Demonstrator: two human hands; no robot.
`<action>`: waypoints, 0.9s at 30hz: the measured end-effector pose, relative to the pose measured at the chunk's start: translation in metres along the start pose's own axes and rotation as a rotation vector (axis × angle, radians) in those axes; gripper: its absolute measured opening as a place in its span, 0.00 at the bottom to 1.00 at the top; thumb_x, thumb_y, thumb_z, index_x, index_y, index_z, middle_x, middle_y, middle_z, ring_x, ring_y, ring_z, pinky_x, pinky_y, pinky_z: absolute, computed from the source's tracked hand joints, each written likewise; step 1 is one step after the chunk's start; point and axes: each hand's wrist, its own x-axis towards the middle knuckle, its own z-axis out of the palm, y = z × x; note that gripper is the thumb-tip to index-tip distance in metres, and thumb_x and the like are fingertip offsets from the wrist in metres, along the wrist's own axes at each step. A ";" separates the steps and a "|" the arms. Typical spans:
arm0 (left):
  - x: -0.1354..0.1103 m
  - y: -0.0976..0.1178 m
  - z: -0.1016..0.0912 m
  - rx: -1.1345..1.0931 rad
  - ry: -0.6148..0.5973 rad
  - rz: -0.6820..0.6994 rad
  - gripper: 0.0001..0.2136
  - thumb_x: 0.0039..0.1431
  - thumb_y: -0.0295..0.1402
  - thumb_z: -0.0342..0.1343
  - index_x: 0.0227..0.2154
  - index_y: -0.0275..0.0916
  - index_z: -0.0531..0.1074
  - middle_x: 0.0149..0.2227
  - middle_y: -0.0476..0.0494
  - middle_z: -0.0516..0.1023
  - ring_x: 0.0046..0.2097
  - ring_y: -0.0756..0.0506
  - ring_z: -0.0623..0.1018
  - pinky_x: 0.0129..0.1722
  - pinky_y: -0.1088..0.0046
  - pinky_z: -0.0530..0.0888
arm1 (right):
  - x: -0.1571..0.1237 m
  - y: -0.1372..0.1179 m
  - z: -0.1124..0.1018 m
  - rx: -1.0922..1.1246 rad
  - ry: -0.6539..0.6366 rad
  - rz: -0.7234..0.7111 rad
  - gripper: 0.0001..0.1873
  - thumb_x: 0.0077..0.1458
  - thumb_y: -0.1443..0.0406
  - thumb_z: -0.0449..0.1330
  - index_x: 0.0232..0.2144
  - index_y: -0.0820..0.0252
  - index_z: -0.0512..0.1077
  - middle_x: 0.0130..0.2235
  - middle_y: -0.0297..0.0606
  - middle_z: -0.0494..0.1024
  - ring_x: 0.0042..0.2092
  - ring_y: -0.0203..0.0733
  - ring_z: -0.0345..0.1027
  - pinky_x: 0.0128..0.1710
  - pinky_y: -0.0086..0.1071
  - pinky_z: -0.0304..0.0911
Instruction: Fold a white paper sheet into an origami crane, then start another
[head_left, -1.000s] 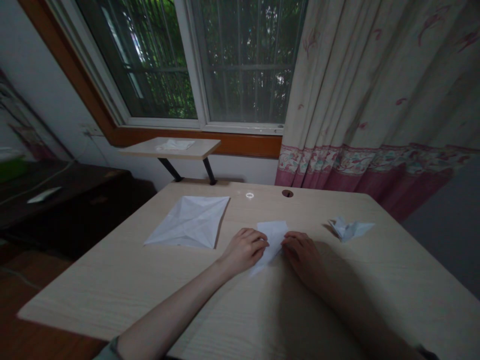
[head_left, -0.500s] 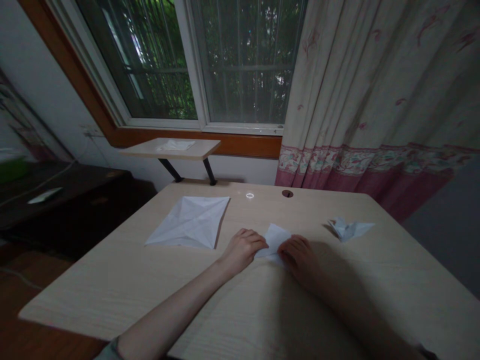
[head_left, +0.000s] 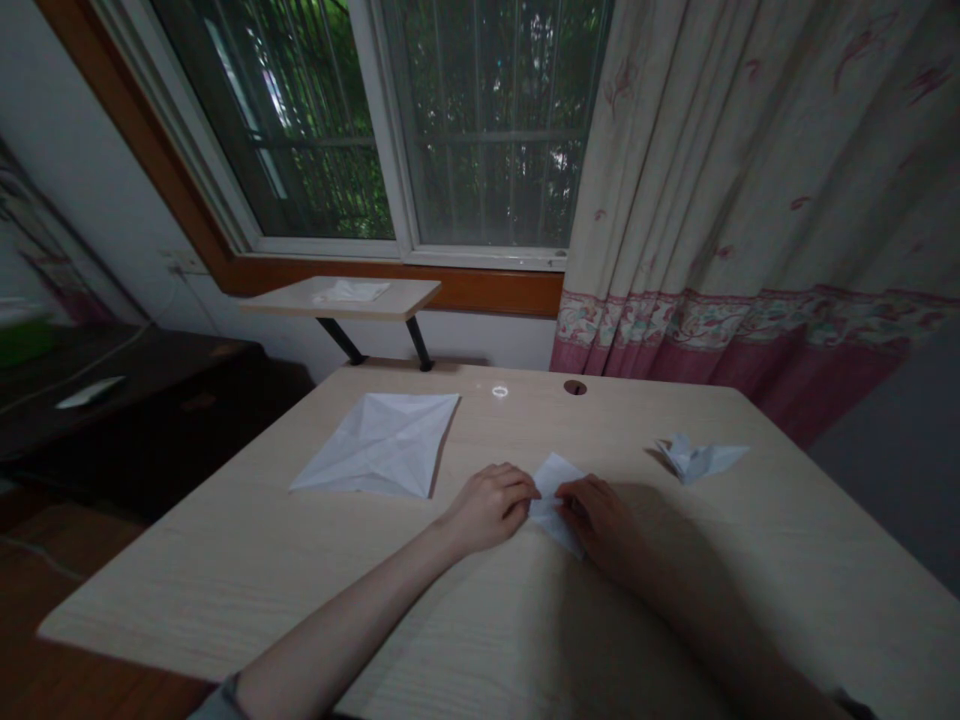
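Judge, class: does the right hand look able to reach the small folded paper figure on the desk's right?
Probably yes. The right hand rests on the folded white paper; the paper figure lies ahead to its right, nothing between them.

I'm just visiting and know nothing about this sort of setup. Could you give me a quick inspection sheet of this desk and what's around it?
Surface: pale wood-grain desk, with a small round hole near its far edge.
Things in hand: folded white paper between the hands; creased, unfolded paper square to the left; folded paper figure to the right.
Clutter: white slip on a dark cabinet; green object at its far end.
Grips: bare left hand and right hand both touch the folded paper.
Cables: pale cable running over the cabinet toward the wall.
Surroundings: barred window, floral curtain, wall shelf holding a paper.
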 end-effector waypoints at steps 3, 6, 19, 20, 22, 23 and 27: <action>0.001 0.005 -0.003 0.015 -0.007 -0.010 0.09 0.67 0.33 0.53 0.43 0.40 0.78 0.43 0.43 0.81 0.47 0.42 0.77 0.49 0.63 0.73 | -0.001 0.005 0.004 -0.039 0.012 -0.011 0.08 0.65 0.69 0.53 0.37 0.56 0.72 0.37 0.42 0.79 0.38 0.46 0.74 0.41 0.41 0.72; 0.002 0.007 -0.003 0.062 -0.023 -0.017 0.11 0.70 0.40 0.53 0.43 0.40 0.77 0.43 0.43 0.80 0.47 0.42 0.77 0.48 0.63 0.72 | -0.001 0.009 0.007 -0.064 0.037 -0.046 0.07 0.65 0.68 0.53 0.37 0.57 0.71 0.37 0.42 0.79 0.38 0.46 0.74 0.41 0.42 0.72; 0.003 0.011 0.011 0.188 -0.007 -0.149 0.09 0.69 0.40 0.56 0.42 0.40 0.73 0.44 0.43 0.77 0.46 0.41 0.74 0.46 0.63 0.70 | -0.001 0.014 0.017 -0.158 0.041 -0.100 0.07 0.64 0.70 0.54 0.36 0.56 0.71 0.38 0.42 0.78 0.41 0.48 0.73 0.44 0.45 0.72; 0.003 0.011 0.011 0.181 -0.008 -0.149 0.09 0.69 0.40 0.56 0.42 0.40 0.73 0.44 0.43 0.77 0.46 0.41 0.74 0.46 0.63 0.70 | -0.002 0.014 0.017 -0.165 0.040 -0.098 0.08 0.65 0.70 0.53 0.36 0.56 0.71 0.38 0.42 0.78 0.41 0.48 0.73 0.44 0.45 0.71; 0.004 0.010 0.009 0.160 -0.015 -0.149 0.09 0.68 0.41 0.57 0.43 0.41 0.73 0.44 0.44 0.77 0.46 0.41 0.74 0.45 0.64 0.70 | -0.002 0.013 0.017 -0.184 0.033 -0.105 0.10 0.65 0.70 0.51 0.37 0.56 0.72 0.39 0.42 0.78 0.42 0.48 0.72 0.46 0.46 0.71; 0.004 0.009 0.009 0.149 -0.017 -0.150 0.10 0.68 0.41 0.58 0.42 0.41 0.73 0.44 0.44 0.78 0.46 0.41 0.74 0.45 0.64 0.69 | -0.002 0.013 0.017 -0.193 0.031 -0.109 0.11 0.66 0.71 0.50 0.37 0.55 0.72 0.39 0.43 0.78 0.42 0.48 0.72 0.46 0.46 0.71; 0.004 0.004 0.007 0.098 -0.032 -0.153 0.12 0.64 0.43 0.62 0.43 0.41 0.73 0.46 0.45 0.78 0.48 0.41 0.75 0.47 0.64 0.69 | -0.001 0.012 0.013 -0.199 0.012 -0.114 0.14 0.63 0.74 0.48 0.39 0.55 0.71 0.40 0.43 0.77 0.44 0.48 0.71 0.47 0.46 0.70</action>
